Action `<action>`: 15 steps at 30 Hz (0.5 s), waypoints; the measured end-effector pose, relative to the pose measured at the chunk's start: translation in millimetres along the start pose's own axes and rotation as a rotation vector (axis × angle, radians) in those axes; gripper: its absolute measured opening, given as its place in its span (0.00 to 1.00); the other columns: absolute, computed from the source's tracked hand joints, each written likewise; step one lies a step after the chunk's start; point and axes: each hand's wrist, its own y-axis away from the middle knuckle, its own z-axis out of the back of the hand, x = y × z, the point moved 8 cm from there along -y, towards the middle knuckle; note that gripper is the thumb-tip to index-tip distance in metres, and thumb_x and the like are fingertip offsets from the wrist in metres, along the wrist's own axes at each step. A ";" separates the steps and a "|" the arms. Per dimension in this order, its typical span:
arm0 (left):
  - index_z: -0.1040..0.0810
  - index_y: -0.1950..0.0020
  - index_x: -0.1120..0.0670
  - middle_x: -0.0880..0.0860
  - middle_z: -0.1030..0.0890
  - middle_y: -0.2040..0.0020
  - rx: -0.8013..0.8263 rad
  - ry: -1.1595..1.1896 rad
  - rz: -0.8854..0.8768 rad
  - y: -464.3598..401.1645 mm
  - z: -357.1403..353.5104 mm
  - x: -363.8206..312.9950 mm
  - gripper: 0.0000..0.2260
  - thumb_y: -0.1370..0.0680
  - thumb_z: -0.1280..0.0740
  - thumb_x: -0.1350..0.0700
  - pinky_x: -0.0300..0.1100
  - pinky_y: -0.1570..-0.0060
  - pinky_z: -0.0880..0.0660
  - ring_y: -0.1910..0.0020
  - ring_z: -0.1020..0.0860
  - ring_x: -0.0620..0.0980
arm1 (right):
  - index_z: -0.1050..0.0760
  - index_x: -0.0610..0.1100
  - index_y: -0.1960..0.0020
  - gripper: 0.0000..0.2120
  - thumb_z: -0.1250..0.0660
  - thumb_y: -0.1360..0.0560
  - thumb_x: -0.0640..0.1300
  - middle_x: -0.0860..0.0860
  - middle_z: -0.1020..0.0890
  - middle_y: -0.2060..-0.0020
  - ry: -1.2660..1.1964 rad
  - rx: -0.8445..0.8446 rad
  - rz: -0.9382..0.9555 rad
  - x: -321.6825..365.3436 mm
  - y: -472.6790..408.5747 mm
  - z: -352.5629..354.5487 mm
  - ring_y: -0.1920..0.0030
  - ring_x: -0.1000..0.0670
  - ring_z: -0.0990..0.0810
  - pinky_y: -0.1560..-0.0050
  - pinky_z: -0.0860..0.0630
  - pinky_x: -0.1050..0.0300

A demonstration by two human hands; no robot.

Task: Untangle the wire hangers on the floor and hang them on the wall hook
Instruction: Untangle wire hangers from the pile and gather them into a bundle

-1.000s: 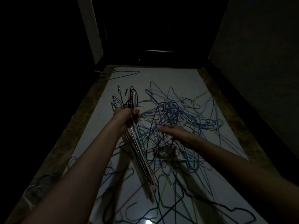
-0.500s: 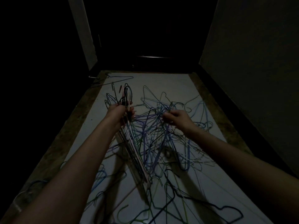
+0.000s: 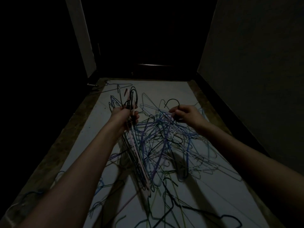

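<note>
A tangle of coloured wire hangers lies across a pale floor sheet in a dim room. My left hand grips a bundle of gathered hangers by their necks; their hooks stick up above my fist and their bodies hang down towards me. To the right, my right hand pinches a black hanger just below its hook, which rises above my fingers. That hanger's body runs down into the tangle. No wall hook is visible.
A dark doorway closes the far end, with a pale door frame at its left. A wall runs along the right. Loose hangers lie near my feet, and one lone hanger rests at the far left.
My right hand has risen out of the tangle and moved right, lifting a black hanger by its neck. My left hand keeps hold of its bundle, raised slightly.
</note>
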 end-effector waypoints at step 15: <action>0.23 0.47 0.62 0.58 0.21 0.61 0.105 -0.201 0.039 5.2 -13.6 6.4 0.08 0.24 0.37 0.70 0.40 0.69 0.22 0.64 0.21 0.52 | 0.24 0.37 0.42 0.13 0.46 0.20 0.34 0.45 0.22 0.60 0.038 -0.012 0.030 8.4 -0.6 3.1 0.55 0.50 0.22 0.45 0.25 0.55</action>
